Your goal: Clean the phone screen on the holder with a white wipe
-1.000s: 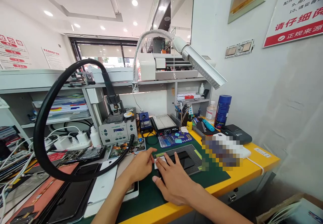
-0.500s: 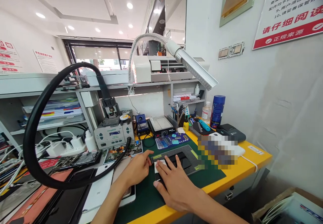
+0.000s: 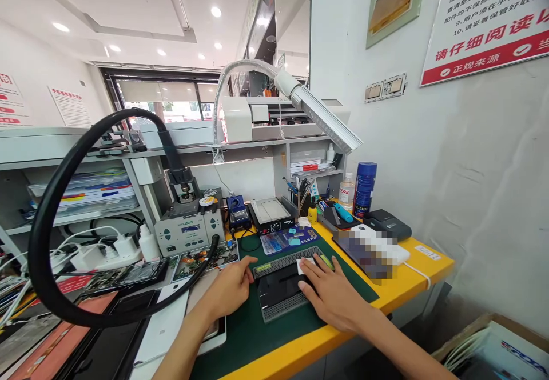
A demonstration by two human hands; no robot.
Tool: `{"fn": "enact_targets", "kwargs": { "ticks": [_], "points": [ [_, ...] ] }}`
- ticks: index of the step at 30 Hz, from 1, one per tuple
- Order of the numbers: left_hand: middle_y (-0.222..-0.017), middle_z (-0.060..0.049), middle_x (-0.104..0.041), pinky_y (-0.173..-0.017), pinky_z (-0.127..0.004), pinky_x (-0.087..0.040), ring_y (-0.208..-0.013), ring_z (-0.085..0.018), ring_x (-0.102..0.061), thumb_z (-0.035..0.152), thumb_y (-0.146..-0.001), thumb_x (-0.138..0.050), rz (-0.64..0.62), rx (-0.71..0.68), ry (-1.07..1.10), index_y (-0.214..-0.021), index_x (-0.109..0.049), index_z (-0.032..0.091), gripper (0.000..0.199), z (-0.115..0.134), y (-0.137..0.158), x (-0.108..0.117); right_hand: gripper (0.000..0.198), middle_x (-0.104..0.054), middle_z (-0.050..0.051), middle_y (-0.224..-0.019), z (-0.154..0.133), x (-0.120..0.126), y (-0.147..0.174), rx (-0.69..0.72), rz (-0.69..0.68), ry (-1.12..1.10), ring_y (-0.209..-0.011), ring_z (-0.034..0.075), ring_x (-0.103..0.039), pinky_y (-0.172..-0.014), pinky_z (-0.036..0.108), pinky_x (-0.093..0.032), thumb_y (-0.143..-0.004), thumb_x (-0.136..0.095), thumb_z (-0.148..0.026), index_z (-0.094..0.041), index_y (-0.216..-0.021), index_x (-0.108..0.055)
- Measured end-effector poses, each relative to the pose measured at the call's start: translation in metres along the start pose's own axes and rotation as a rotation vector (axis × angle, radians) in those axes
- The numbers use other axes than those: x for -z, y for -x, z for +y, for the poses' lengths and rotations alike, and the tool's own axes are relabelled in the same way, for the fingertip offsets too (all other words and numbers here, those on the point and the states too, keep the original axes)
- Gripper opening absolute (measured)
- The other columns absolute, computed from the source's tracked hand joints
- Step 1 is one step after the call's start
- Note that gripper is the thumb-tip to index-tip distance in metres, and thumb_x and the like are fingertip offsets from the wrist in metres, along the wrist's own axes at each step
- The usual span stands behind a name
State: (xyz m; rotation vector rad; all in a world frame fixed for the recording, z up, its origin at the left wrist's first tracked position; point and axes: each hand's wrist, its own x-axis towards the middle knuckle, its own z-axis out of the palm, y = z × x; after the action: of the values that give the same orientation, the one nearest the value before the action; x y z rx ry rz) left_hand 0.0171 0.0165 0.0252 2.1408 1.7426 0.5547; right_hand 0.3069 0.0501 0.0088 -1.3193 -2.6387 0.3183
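Blk glossy panel (image 3: 278,290): prob. slick, fragile; edge-hold advised
R hand (image 3: 337,293): fingers spread, white wipe (image 3: 299,268) pressed, 2 o'clock
L hand (image 3: 230,287): half-curled, nothing seen held, 9 o'clock

Lamp (image 3: 328,120): tilted downward on a curved, flexible neck (image 3: 217,114);
Grey station (image 3: 189,232): left of centre, black hose (image 3: 36,240) looping beside it;
Blue spray can (image 3: 366,188): upright near a clear bottle (image 3: 346,191);
Wall (image 3: 480,140): framed panel (image 3: 393,7) above a double plate (image 3: 386,88)
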Motion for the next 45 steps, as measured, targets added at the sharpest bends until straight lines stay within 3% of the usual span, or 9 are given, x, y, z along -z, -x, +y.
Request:
{"fn": "enact_targets", "kwargs": {
  "ticks": [10, 20, 28, 37, 45],
  "points": [
    [-0.101, -0.004, -0.075, -0.080, -0.027, -0.045, -0.095, -0.020, -0.069, 0.006, -0.089, -0.040, 0.000, 0.010, -0.003, -0.138, -0.054, 0.020, 0.052, 0.003, 0.001, 0.001, 0.071, -0.030, 0.002, -0.167, 0.004, -0.002, 0.011, -0.021, 0.015, 0.008, -0.157, 0.035, -0.013, -0.124, 0.069, -0.006, -0.105, -0.016, -0.064, -0.025, -0.162, -0.031],
    [-0.101, -0.004, -0.074, -0.078, -0.027, -0.045, -0.095, -0.021, -0.068, 0.008, -0.091, -0.040, -0.018, 0.018, -0.011, -0.139, -0.053, 0.020, 0.051, 0.003, 0.000, 0.002, 0.075, -0.026, 0.006, -0.168, -0.038, -0.001, 0.002, 0.086, -0.086, -0.033, -0.157, 0.038, -0.008, -0.123, 0.070, 0.004, -0.104, -0.016, -0.064, -0.018, -0.162, -0.028],
    [-0.097, -0.003, -0.075, -0.082, -0.027, -0.045, -0.093, -0.020, -0.069, 0.004, -0.088, -0.042, 0.024, -0.013, -0.023, -0.136, -0.055, 0.019, 0.052, -0.001, 0.000, -0.002, 0.073, -0.031, 0.012, -0.167, -0.073, -0.010, -0.005, 0.234, -0.082, -0.108, -0.157, 0.038, -0.009, -0.121, 0.071, 0.006, -0.106, -0.014, -0.058, -0.014, -0.162, -0.031],
    [-0.096, -0.002, -0.075, -0.083, -0.025, -0.045, -0.093, -0.018, -0.069, 0.003, -0.088, -0.042, 0.040, -0.023, -0.026, -0.134, -0.055, 0.019, 0.050, -0.003, -0.003, -0.004, 0.072, -0.034, 0.014, -0.165, -0.090, -0.021, -0.003, 0.288, -0.032, -0.127, -0.156, 0.039, -0.014, -0.120, 0.073, 0.007, -0.107, -0.016, -0.057, -0.013, -0.160, -0.035],
    [-0.097, -0.003, -0.075, -0.084, -0.027, -0.045, -0.093, -0.019, -0.069, 0.004, -0.089, -0.041, 0.039, -0.002, -0.014, -0.134, -0.055, 0.018, 0.049, -0.001, -0.001, -0.004, 0.068, -0.029, 0.011, -0.168, -0.090, -0.013, 0.010, 0.287, -0.092, -0.191, -0.157, 0.039, -0.007, -0.119, 0.073, 0.010, -0.107, -0.020, -0.055, -0.016, -0.162, -0.031]
  ]
}}
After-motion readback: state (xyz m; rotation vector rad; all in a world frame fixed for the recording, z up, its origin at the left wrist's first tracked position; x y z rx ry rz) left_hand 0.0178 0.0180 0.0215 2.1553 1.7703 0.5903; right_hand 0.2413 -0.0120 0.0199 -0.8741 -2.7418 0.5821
